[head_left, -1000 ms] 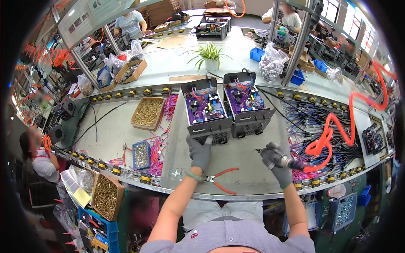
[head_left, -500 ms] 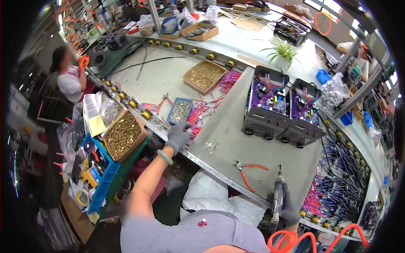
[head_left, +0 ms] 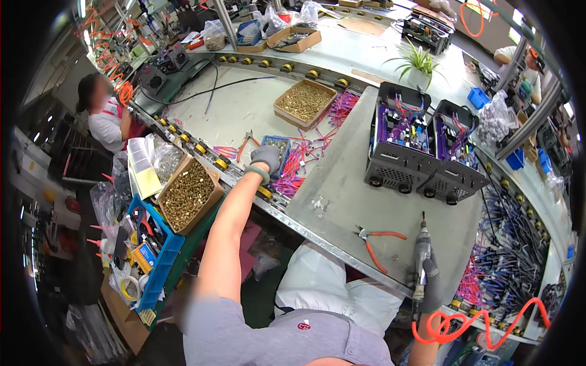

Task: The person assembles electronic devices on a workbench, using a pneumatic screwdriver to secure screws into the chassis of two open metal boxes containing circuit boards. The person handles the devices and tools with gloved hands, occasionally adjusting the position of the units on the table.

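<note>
My left hand [head_left: 267, 157], in a grey glove, reaches down over a small blue tray [head_left: 284, 144] of small metal parts. Its fingertips are hidden against the tray, so whether they grip anything does not show. My right hand [head_left: 431, 287], also gloved, is wrapped around a screwdriver with a grey power-tool body [head_left: 422, 253], its bit pointing away from me over the table. An orange coiled hose [head_left: 448, 334] lies by that wrist. Left of the screwdriver, cutting pliers with orange handles [head_left: 379, 241] lie spread on the grey table top [head_left: 332, 189].
Two open black housings with purple boards [head_left: 400, 131] stand at the table's far side. A box of brass-coloured parts [head_left: 305, 102] sits beyond the tray; another such box [head_left: 190, 195] is at left. Pink and purple wires [head_left: 300, 160] lie beside the tray. A co-worker [head_left: 104, 113] is at far left.
My left hand has moved forward and a little right, onto the blue tray. My right hand still holds the screwdriver, now slightly further right and more upright in view. The whole view has shifted.
</note>
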`<state>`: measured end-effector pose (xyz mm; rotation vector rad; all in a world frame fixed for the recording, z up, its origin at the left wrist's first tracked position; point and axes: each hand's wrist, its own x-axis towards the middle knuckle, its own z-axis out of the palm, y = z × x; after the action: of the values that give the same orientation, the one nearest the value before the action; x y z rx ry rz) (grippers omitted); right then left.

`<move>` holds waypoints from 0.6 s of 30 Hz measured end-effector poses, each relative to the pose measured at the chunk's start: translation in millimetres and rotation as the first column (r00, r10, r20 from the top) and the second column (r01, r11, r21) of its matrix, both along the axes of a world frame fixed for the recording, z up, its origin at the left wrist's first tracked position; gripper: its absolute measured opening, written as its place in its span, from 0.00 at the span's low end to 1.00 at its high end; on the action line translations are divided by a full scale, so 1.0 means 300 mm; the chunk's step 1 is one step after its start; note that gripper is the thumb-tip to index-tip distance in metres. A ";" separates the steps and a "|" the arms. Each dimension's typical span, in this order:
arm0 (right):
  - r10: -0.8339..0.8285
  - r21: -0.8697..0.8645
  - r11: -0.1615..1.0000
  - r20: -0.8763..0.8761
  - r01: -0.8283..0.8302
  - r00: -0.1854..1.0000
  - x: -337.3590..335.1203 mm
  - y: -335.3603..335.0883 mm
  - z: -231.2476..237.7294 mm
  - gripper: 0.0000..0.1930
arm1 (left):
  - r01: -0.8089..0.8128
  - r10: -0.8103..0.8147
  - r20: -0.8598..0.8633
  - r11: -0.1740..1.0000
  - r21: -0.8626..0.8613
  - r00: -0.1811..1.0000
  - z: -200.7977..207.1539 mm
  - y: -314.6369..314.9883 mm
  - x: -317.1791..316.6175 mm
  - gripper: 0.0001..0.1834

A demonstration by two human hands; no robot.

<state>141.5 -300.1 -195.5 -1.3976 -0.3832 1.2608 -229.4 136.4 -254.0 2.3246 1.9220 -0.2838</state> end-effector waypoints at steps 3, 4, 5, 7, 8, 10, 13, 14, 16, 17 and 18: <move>-0.008 -0.051 0.999 -0.026 0.007 1.000 0.004 -0.024 0.015 0.36 | 0.008 -0.003 0.091 0.998 -0.062 0.996 0.001 0.049 -0.048 0.18; -0.022 -0.051 0.998 -0.017 0.021 1.000 -0.001 -0.022 0.012 0.36 | -0.035 0.041 0.157 0.999 -0.039 0.987 -0.005 0.053 -0.072 0.18; -0.034 -0.051 0.998 -0.007 0.034 0.999 -0.005 -0.021 0.007 0.36 | -0.082 0.084 0.223 0.996 -0.019 0.971 -0.016 0.059 -0.098 0.18; -0.034 -0.053 0.998 0.002 0.034 0.999 -0.012 -0.019 0.004 0.36 | -0.135 0.117 0.305 0.990 0.037 0.945 -0.059 0.060 -0.154 0.19; -0.020 -0.053 0.998 0.003 0.020 1.000 -0.013 -0.017 0.012 0.36 | -0.174 0.151 0.409 0.985 0.019 0.900 -0.085 0.061 -0.180 0.19; 0.009 -0.032 0.999 -0.006 -0.009 1.000 -0.016 -0.005 0.007 0.36 | -0.243 0.210 0.595 0.970 -0.025 0.776 -0.130 0.064 -0.225 0.19; 0.009 0.001 1.000 0.006 -0.009 1.000 -0.008 -0.024 0.018 0.34 | 0.009 0.139 0.789 0.984 -0.180 0.598 0.106 -0.153 0.027 0.15; 0.012 -0.007 1.000 0.030 -0.012 0.999 -0.012 -0.020 0.014 0.34 | 0.130 0.100 0.858 0.973 -0.190 0.503 0.120 -0.227 0.084 0.14; 0.010 -0.037 0.999 0.061 -0.007 0.998 -0.013 -0.014 0.013 0.35 | 0.289 -0.010 0.895 0.948 -0.134 0.446 0.154 -0.386 0.238 0.10; 0.014 -0.055 0.998 0.064 -0.010 0.998 -0.016 -0.009 0.028 0.35 | 0.364 -0.064 0.912 0.926 -0.096 0.404 0.149 -0.451 0.304 0.09; 0.028 -0.073 0.997 0.038 -0.025 0.999 -0.018 0.000 0.049 0.36 | 0.421 -0.186 0.883 0.907 -0.015 0.431 0.130 -0.499 0.364 0.09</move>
<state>136.2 -300.2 -180.7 -1.4850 -0.3870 1.2810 -120.2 -13.3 -215.1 1.9815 0.8779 0.5509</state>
